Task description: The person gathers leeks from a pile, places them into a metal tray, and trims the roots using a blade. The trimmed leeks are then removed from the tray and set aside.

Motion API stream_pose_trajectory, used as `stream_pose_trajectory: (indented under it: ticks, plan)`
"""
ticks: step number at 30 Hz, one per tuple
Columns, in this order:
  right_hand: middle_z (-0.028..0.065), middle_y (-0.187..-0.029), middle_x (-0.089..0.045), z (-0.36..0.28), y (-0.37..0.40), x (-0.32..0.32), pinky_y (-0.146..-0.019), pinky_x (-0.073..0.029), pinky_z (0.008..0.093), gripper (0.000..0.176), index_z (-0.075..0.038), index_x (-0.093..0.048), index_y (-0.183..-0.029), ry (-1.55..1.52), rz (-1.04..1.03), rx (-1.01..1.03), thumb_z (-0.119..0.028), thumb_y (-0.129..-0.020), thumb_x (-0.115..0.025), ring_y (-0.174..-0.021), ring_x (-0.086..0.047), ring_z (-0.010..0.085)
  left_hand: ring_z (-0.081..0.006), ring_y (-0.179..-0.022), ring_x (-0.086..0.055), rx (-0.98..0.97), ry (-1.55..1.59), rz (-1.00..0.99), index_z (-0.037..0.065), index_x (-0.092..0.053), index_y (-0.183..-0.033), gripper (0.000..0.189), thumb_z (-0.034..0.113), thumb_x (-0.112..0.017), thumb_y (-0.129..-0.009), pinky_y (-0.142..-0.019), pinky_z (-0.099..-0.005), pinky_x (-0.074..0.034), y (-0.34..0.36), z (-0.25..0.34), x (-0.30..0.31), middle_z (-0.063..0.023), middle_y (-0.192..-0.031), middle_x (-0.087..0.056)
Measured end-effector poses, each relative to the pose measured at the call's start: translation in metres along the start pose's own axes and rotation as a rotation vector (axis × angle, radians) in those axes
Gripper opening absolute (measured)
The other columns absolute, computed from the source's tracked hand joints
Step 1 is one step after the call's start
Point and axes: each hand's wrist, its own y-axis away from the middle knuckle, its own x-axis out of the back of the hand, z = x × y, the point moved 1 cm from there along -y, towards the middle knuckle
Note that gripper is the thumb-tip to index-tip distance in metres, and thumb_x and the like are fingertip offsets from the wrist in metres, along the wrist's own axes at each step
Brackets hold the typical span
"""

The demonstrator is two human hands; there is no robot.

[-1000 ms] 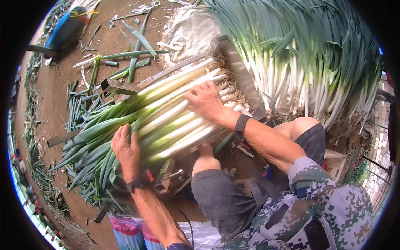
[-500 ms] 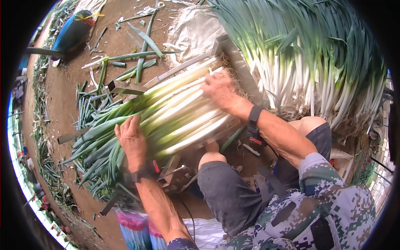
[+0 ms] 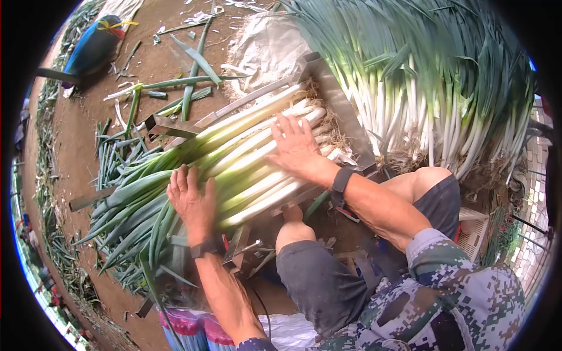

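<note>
White stalks and green tops made up the leeks, stacked lengthwise in the metal rack in front of my knees, roots against its end plate at the far right end. Half a second before, the right hand had been up at the roots, close to that plate, with fingers partly curled. Now it lay further back on the white stalks, palm down, fingers spread wide and gripping nothing. The left hand had barely shifted: it rested flat and open on the near side of the stack, where white turns to green, fingers apart too. I read that as the work at the root ends being finished for the moment, with both palms simply pressing the stack down in the rack. A much larger pile of leeks leaned just beyond the end plate, and a pale sack lay on the dirt ground behind the rack, among loose trimmed leaves.
</note>
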Motion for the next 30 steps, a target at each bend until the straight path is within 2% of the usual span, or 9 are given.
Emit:
stream_pose_trajectory:
  ticks: [7, 8, 11, 13, 16, 19, 21, 26, 30]
  plan:
    - [0.0247, -0.162, -0.025, 0.001, -0.016, -0.005, -0.120, -0.016, 0.0616, 0.096, 0.001, -0.030, -0.154, -0.003, -0.134, -0.013, -0.063, -0.089, -0.057, -0.151, -0.020, 0.0434, -0.0357, -0.137, -0.042, -0.010, -0.073, -0.033, 0.007, -0.061, -0.131, 0.049, 0.034, -0.069, -0.091, -0.113, -0.0504, -0.032, -0.006, -0.013, -0.022, -0.0132, -0.143, -0.054]
    - [0.0249, -0.161, -0.026, 0.000, -0.014, 0.018, -0.118, -0.021, 0.0606, 0.093, 0.003, -0.033, -0.152, -0.005, -0.235, 0.004, -0.059, -0.089, -0.061, -0.150, -0.023, 0.0440, -0.0360, -0.138, -0.042, -0.013, -0.079, -0.027, 0.008, -0.060, -0.132, 0.050, 0.035, -0.068, -0.091, -0.113, -0.0505, -0.031, -0.003, -0.016, -0.024, -0.0134, -0.143, -0.054]
    - [0.0300, -0.144, -0.048, 0.042, 0.000, 0.107, -0.113, -0.038, 0.0481, 0.070, 0.004, -0.048, -0.140, -0.641, -0.316, 0.202, -0.046, -0.093, -0.064, -0.136, -0.048, 0.0381, -0.0361, -0.139, -0.040, -0.019, -0.072, -0.027, 0.008, -0.059, -0.134, 0.049, 0.035, -0.064, -0.094, -0.114, -0.0505, -0.029, -0.001, -0.020, -0.031, -0.0133, -0.145, -0.053]
    - [0.0288, -0.129, -0.061, 0.081, -0.001, 0.174, -0.106, -0.047, 0.0438, 0.061, 0.004, -0.053, -0.133, -0.598, -0.310, 0.150, -0.042, -0.096, -0.063, -0.123, -0.061, 0.0355, -0.0361, -0.140, -0.040, -0.013, -0.079, -0.026, 0.007, -0.059, -0.134, 0.049, 0.035, -0.063, -0.095, -0.114, -0.0495, -0.031, 0.001, -0.022, -0.029, -0.0134, -0.146, -0.053]
    - [0.0212, -0.112, -0.071, 0.189, 0.018, 0.207, -0.089, -0.056, 0.0365, 0.054, 0.002, -0.061, -0.127, -0.616, 0.091, -0.201, -0.041, -0.094, -0.063, -0.100, -0.070, 0.0268, -0.0352, -0.140, -0.041, -0.010, -0.088, -0.018, 0.007, -0.060, -0.134, 0.049, 0.035, -0.062, -0.095, -0.113, -0.0478, -0.032, 0.001, -0.021, -0.029, -0.0127, -0.146, -0.053]
    - [0.0149, -0.100, -0.073, 0.303, 0.055, 0.139, -0.079, -0.056, 0.0359, 0.054, 0.006, -0.063, -0.124, -0.700, -0.058, -0.539, -0.035, -0.089, -0.069, -0.083, -0.071, 0.0205, -0.0343, -0.141, -0.041, -0.043, -0.108, -0.014, 0.007, -0.060, -0.135, 0.049, 0.036, -0.062, -0.096, -0.114, -0.0473, -0.032, 0.002, -0.028, -0.032, -0.0122, -0.147, -0.053]
    - [0.0172, -0.100, -0.068, 0.326, 0.081, 0.095, -0.066, -0.053, 0.0258, 0.056, 0.010, -0.058, -0.127, -0.742, -0.264, -0.690, -0.029, -0.090, -0.073, -0.081, -0.065, 0.0139, -0.0337, -0.141, -0.041, -0.035, -0.127, -0.026, 0.006, -0.060, -0.135, 0.048, 0.034, -0.061, -0.097, -0.115, -0.0466, -0.031, 0.003, -0.027, -0.031, -0.0119, -0.148, -0.053]
    - [0.0246, -0.102, -0.068, 0.342, 0.087, -0.035, -0.078, -0.054, 0.0463, 0.064, 0.010, -0.057, -0.127, -0.481, 0.028, -0.691, -0.034, -0.085, -0.077, -0.092, -0.068, 0.0333, -0.0340, -0.143, -0.039, -0.040, -0.122, -0.045, 0.005, -0.057, -0.138, 0.049, 0.027, -0.060, -0.095, -0.116, -0.0474, -0.029, 0.006, -0.033, -0.029, -0.0118, -0.149, -0.051]
    - [0.0310, -0.119, -0.059, 0.316, 0.053, -0.063, -0.095, -0.049, 0.0461, 0.084, 0.013, -0.042, -0.135, -0.307, -0.062, -0.829, -0.041, -0.082, -0.078, -0.110, -0.060, 0.0432, -0.0347, -0.142, -0.039, -0.032, -0.142, -0.041, 0.004, -0.056, -0.139, 0.051, 0.023, -0.060, -0.092, -0.116, -0.0475, -0.029, 0.004, -0.033, -0.028, -0.0123, -0.149, -0.051]
